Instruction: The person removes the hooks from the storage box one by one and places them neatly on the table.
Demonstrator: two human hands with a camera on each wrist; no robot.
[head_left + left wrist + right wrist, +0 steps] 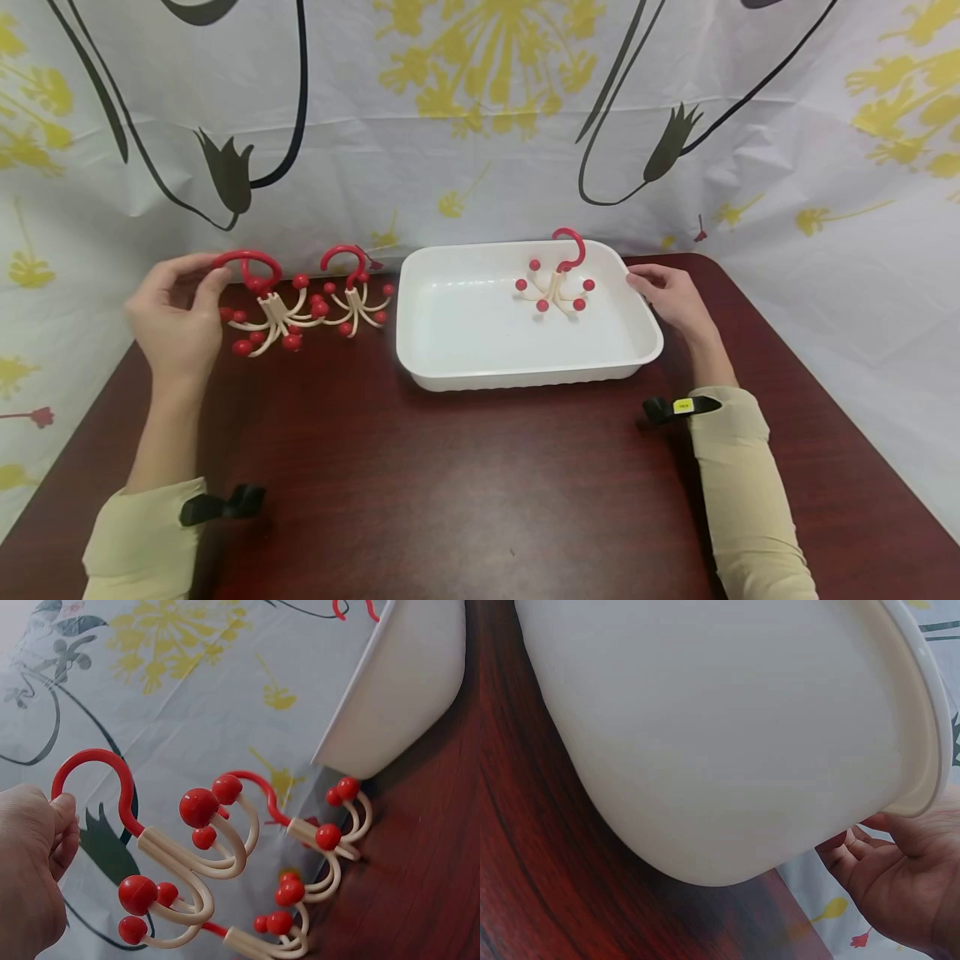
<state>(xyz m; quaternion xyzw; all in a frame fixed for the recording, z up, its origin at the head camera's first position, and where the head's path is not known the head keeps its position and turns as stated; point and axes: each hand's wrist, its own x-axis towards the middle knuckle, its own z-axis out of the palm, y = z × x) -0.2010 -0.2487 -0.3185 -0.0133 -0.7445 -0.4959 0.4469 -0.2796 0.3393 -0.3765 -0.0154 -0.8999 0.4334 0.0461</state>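
Observation:
My left hand [178, 312] pinches the curved red hook of a cream multi-arm hook hanger [274, 310] tipped with red balls. The hanger dangles upright over the table's back left. In the left wrist view, a second hanger [300, 827] and a third hanger [251, 942] stand behind and below it; in the head view the held one overlaps the third. A white tray [480, 373] sits to the right, with another hanger [557, 287] in its right half, hook up. At the tray's right end, my right hand [675, 296] grips the rim, fingers curled beneath it.
The dark red wooden table [480, 492] stretches in front of the tray. A white cloth [510, 179] with yellow and grey flower prints hangs close behind the table's back edge. Black wrist straps [223, 505] sit over both sleeves.

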